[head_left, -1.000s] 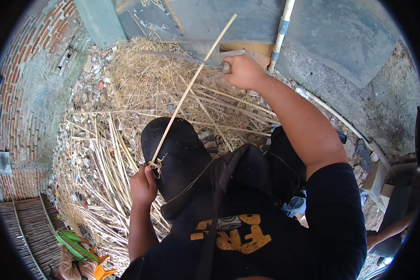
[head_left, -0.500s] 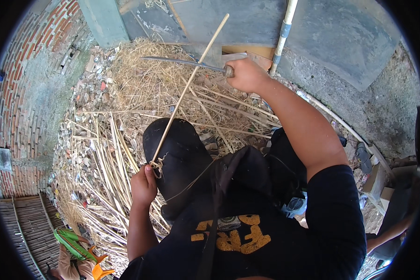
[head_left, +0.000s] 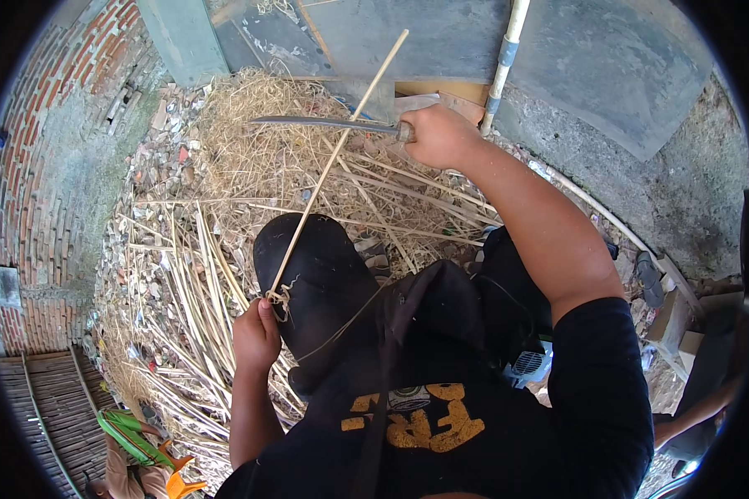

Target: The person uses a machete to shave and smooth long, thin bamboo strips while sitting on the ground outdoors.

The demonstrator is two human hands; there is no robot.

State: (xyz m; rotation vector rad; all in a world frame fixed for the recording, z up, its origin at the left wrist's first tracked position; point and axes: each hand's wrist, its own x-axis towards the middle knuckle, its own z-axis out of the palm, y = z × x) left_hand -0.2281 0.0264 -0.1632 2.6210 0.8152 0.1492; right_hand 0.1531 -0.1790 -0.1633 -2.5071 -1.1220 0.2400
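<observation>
A long thin bamboo strip (head_left: 337, 152) slants up and away from my left knee. Its near end sits in my left hand (head_left: 256, 337), which is closed on it with the thumb on top. Curled shavings (head_left: 280, 301) hang by that end. My right hand (head_left: 443, 137) is wrapped round the handle of a long-bladed knife (head_left: 314, 121). The blade points left and crosses the strip in its upper part; whether its edge touches the strip I cannot tell.
Many pale bamboo strips (head_left: 193, 283) lie on the rubble at the left. A heap of shavings (head_left: 254, 125) lies ahead, before grey panels (head_left: 424, 41) and a white pipe (head_left: 508, 62). Other people are at the lower left (head_left: 133, 474) and right (head_left: 707, 407).
The knife blade has shifted slightly down relative to the view, and the strip's far end has dipped a little. Both hands keep their grip.
</observation>
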